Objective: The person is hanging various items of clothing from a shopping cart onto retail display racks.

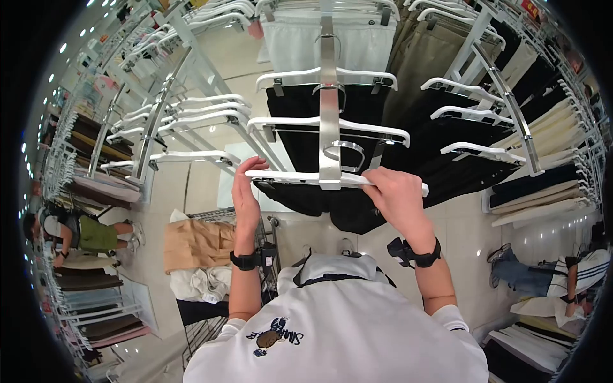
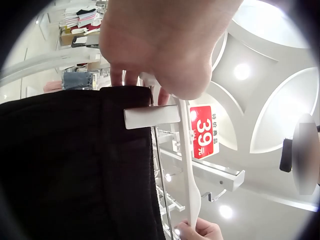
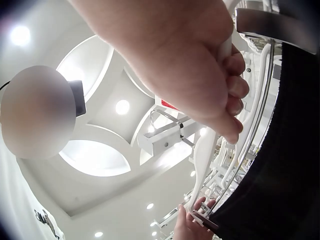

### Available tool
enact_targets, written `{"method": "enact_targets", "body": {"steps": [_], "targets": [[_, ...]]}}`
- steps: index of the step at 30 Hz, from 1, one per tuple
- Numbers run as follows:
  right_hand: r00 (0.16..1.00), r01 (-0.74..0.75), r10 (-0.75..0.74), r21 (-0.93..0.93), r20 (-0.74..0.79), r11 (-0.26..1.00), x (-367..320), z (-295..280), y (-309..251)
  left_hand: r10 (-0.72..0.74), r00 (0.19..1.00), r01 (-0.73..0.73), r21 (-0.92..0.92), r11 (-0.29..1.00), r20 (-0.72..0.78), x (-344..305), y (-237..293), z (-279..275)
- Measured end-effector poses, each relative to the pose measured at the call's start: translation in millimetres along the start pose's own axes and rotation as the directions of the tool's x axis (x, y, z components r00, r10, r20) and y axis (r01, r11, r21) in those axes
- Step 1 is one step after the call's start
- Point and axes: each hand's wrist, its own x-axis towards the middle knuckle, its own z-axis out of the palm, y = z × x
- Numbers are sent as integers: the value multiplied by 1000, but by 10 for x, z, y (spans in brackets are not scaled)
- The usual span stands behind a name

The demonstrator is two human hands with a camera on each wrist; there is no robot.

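Note:
A white clip hanger hangs across the front end of a metal rack arm, with black trousers clipped below it. My right hand grips the hanger's right part, fingers curled round the bar in the right wrist view. At the opposite end, my left hand touches the hanger with its fingers fairly straight and pointing up. A pale clip holds the trousers' waistband near that hand. Behind this hanger, other white hangers carry black garments on the same arm.
Metal arms with white hangers stand to the left and right. A wire cart holding tan and white clothes stands at my lower left. A red price sign hangs close by. People stand at both sides.

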Motion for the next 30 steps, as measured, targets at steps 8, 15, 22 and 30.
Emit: {"method": "enact_targets", "body": {"steps": [8, 15, 22, 30], "targets": [[997, 43, -47, 72, 55, 996, 112, 180, -51, -41, 997, 44, 51, 998, -70, -270, -217, -232], [991, 34, -26, -55, 131, 998, 150, 141, -40, -95, 982, 99, 17, 995, -161, -362, -289, -378], [987, -111, 115, -41, 115, 993, 336, 77, -20, -24, 986, 52, 166, 985, -166, -333, -174, -356], [911, -412, 413, 44, 2, 910, -244, -177, 245, 292, 956, -280, 408, 869, 33, 204, 67, 76]]}}
